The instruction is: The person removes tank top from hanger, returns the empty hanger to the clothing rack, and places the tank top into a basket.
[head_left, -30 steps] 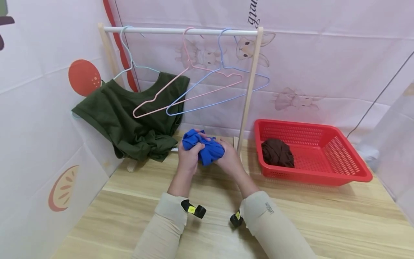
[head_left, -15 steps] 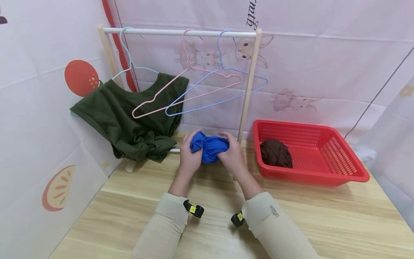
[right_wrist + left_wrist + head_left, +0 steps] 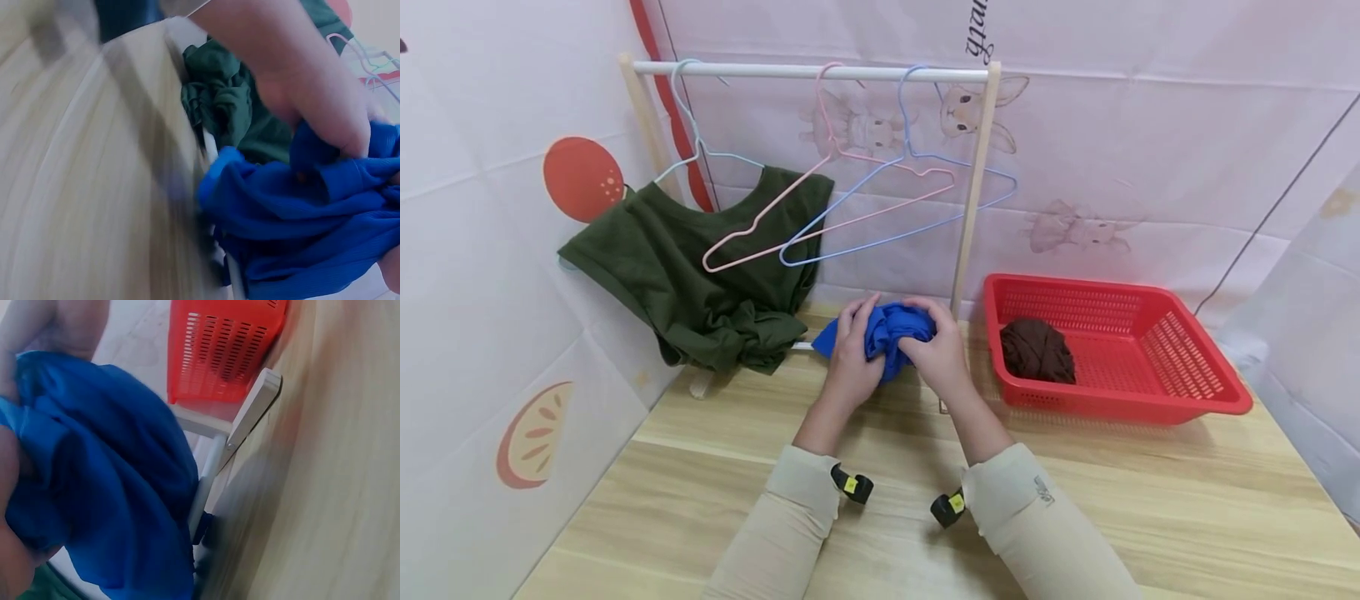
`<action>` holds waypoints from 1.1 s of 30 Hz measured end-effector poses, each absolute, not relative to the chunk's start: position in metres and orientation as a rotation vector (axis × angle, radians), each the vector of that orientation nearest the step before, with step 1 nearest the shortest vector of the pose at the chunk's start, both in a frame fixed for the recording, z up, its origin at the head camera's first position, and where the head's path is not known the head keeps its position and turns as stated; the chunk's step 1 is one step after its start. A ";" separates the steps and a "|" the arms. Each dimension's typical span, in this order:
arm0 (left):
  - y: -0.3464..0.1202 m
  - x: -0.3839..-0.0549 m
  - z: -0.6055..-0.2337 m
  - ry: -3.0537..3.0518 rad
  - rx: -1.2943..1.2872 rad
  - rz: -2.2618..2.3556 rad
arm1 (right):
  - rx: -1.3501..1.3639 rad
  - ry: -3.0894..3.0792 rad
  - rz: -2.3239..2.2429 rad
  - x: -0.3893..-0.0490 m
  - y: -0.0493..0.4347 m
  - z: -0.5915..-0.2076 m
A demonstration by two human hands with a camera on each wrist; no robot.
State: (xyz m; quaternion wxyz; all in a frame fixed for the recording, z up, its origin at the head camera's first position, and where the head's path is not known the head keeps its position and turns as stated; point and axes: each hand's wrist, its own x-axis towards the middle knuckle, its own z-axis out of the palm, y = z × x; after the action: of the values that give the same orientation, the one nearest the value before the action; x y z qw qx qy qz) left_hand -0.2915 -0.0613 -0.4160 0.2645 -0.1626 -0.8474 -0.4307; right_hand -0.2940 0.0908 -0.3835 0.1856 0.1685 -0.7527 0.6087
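Blue fabric, a soft crumpled bundle (image 3: 891, 325), and it's clamped in both hands: the left hand (image 3: 854, 363) curls round it, the right hand (image 3: 942, 348) grips with thumb across. And there, a flap (image 3: 825, 337) now pokes out left of the left hand, absent a moment ago! Looks like the ball's coming undone. It's just before the wooden-posted rack (image 3: 973, 192), dark-green cloth shirt (image 3: 681, 250) left, red plastic basket (image 3: 1112, 406) right.
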 end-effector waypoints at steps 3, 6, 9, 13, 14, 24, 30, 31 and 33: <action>-0.059 -0.289 -0.416 -2.337 -0.501 -1.208 | 0.462 -2.120 1.751 -0.293 0.092 -0.380; -0.056 -0.286 -0.417 -2.363 -0.555 -1.222 | 0.429 -2.144 1.819 -0.293 0.094 -0.379; -0.052 -0.284 -0.418 -2.383 -0.570 -1.159 | 0.419 -2.129 1.982 -0.291 0.096 -0.376; -0.047 -0.285 -0.417 -2.395 -0.543 -1.065 | 0.513 -2.041 2.217 -0.288 0.097 -0.371; -0.046 -0.285 -0.417 -2.392 -0.537 -1.054 | 0.558 -2.015 2.269 -0.287 0.097 -0.370; -0.050 -0.292 -0.404 -2.399 -0.562 -1.083 | 1.011 -1.917 2.600 -0.283 0.105 -0.367; -0.053 -0.297 -0.398 -2.358 -0.537 -1.067 | 1.115 -1.950 2.528 -0.283 0.106 -0.365; -0.053 -0.297 -0.397 -2.334 -0.514 -1.074 | 1.121 -1.939 2.510 -0.283 0.105 -0.365; -0.052 -0.298 -0.396 -2.264 -0.445 -1.143 | 1.105 -1.914 2.486 -0.282 0.104 -0.366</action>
State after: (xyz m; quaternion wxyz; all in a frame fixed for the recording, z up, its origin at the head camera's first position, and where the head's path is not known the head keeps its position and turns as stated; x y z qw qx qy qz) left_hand -0.2981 -0.0518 -0.3957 0.2798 -0.1660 -0.8441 -0.4262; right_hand -0.2824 0.1042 -0.3659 -0.0923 0.3308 -0.5730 0.7441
